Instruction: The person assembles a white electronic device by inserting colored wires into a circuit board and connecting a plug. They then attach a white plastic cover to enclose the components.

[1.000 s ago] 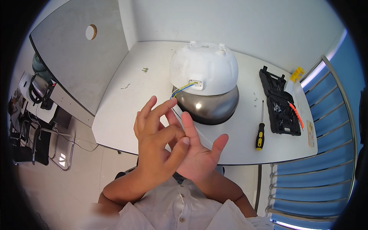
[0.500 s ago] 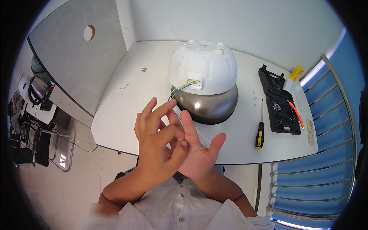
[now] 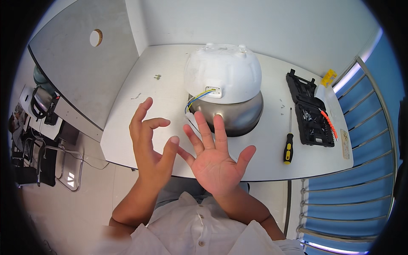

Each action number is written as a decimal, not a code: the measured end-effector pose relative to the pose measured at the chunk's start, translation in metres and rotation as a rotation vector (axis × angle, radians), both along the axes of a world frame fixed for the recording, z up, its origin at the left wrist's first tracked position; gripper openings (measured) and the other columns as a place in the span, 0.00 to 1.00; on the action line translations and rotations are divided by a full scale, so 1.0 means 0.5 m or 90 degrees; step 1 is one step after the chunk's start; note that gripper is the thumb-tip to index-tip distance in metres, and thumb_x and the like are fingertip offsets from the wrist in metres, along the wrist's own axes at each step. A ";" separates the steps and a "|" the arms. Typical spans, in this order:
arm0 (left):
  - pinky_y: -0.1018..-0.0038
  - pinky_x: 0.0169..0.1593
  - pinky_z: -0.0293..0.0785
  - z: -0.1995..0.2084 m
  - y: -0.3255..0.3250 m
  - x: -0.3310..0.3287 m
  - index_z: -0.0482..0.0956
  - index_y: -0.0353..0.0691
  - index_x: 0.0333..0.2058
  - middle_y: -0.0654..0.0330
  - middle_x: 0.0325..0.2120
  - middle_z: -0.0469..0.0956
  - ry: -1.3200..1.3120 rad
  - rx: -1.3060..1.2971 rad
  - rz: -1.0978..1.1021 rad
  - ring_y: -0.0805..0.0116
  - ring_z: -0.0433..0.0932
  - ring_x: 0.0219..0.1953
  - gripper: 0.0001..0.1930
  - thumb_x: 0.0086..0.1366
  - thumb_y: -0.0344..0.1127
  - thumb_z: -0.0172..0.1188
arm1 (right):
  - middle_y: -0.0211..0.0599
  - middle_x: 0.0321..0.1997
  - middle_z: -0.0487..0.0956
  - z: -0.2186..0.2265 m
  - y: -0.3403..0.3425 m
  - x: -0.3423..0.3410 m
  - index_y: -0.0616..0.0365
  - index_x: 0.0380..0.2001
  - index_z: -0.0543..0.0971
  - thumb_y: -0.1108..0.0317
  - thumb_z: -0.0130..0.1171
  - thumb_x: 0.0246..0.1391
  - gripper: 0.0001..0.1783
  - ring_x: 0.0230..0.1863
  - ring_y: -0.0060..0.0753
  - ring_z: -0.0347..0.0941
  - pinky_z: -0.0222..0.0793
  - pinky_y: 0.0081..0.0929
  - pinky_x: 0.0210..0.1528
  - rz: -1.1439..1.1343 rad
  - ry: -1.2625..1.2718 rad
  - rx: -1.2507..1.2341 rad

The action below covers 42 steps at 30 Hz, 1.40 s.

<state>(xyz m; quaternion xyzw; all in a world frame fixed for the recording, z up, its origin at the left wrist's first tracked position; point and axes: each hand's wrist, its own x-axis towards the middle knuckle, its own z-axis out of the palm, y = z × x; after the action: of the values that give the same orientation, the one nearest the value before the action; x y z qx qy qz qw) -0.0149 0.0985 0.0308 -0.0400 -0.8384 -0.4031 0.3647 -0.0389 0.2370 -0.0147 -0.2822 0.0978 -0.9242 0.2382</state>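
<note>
Both my hands are held up over the near table edge with nothing in them. My left hand (image 3: pixel 151 151) is open, its fingers curved and the thumb apart from the index finger. Beside it my right hand (image 3: pixel 217 168) is spread open, palm up toward me. Its little finger comes close to my left thumb; I cannot tell if they touch. Behind them sits an upturned rounded appliance: a white housing (image 3: pixel 223 74) with small feet on top, resting on a shiny dark metal lower part (image 3: pixel 240 117). Yellow-green, blue and whitish wires (image 3: pixel 197 97) leave a small socket in the housing.
A black and yellow screwdriver (image 3: pixel 288 146) lies on the table (image 3: pixel 127 131) to the right. Beyond it is an opened black tool case (image 3: pixel 309 114) with an orange flexible shaft (image 3: pixel 329 125). Loose screws (image 3: pixel 157 77) lie left. A metal railing (image 3: pixel 361 140) stands right of the table.
My hands have moved apart; the left fingers, which were touching the right hand's fingers, have drawn off to the left. The right hand has spread its fingers. The appliance stays in place.
</note>
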 end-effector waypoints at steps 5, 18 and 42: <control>0.61 0.57 0.56 -0.006 -0.004 -0.005 0.72 0.37 0.35 0.48 0.59 0.57 -0.005 -0.001 0.002 0.52 0.53 0.62 0.11 0.51 0.32 0.57 | 0.25 0.72 0.30 -0.001 0.002 -0.002 0.34 0.67 0.39 0.17 0.24 0.41 0.54 0.70 0.35 0.31 0.26 0.50 0.66 -0.007 0.006 0.006; 0.60 0.57 0.56 -0.027 -0.016 -0.015 0.73 0.38 0.35 0.48 0.57 0.61 -0.032 0.027 -0.014 0.53 0.58 0.60 0.11 0.53 0.34 0.58 | 0.27 0.72 0.28 -0.005 0.005 -0.003 0.39 0.67 0.40 0.17 0.22 0.40 0.56 0.71 0.41 0.26 0.22 0.55 0.66 0.018 -0.007 -0.009; 0.43 0.59 0.38 -0.010 0.046 -0.001 0.69 0.41 0.43 0.42 0.61 0.46 0.004 -0.132 0.019 0.36 0.36 0.63 0.25 0.48 0.44 0.65 | 0.21 0.72 0.30 0.013 -0.006 0.012 0.51 0.67 0.38 0.16 0.24 0.39 0.62 0.70 0.32 0.31 0.31 0.48 0.67 0.000 0.002 0.104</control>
<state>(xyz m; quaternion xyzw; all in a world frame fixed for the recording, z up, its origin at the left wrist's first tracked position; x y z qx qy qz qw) -0.0155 0.1214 0.0257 -0.0664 -0.8751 -0.3087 0.3668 -0.0330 0.2338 -0.0083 -0.2630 0.1733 -0.9127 0.2603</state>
